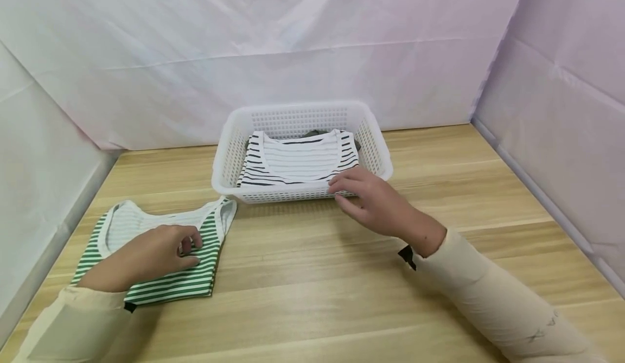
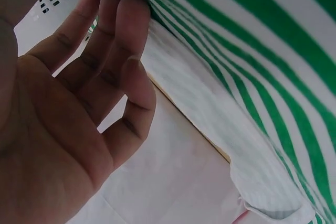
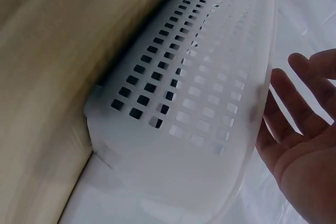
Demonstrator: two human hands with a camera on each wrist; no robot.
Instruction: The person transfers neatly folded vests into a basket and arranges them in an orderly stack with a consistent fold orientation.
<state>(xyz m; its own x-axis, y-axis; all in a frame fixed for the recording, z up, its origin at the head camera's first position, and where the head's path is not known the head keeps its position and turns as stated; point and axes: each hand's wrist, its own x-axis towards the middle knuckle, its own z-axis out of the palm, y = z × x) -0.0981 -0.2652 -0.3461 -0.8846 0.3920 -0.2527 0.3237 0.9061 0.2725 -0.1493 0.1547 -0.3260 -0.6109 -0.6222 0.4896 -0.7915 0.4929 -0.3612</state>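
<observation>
On the near-left part of the wooden worktop (image 1: 312,276), a folded green-and-white striped top (image 1: 195,276) lay flat under the person's left hand (image 1: 146,257), whose relaxed fingers (image 2: 118,30) rested on the cloth without clutching it. The hand and its cream sleeve (image 1: 73,325) hid much of the garment's middle and its lower left corner. From the left wrist camera, only slanting green stripes and a pale inner edge of the fabric filled the view, too close to make out its shape.

Further back, at the centre of the worktop, a white perforated plastic basket (image 1: 229,151) held a folded black-and-white striped top (image 1: 298,162). A dark item (image 1: 314,133) behind it showed only as a sliver, and what it was could not be told. The right hand (image 1: 376,203) rested with straight fingers against the basket's near wall at its right end, gripping nothing; the right wrist camera showed the open palm (image 3: 304,156) beside the basket's blurred, overexposed rim (image 3: 262,77).

A small black tag (image 1: 406,256) sat at the right cuff, too small to read. No brand, label or writing was legible anywhere.
</observation>
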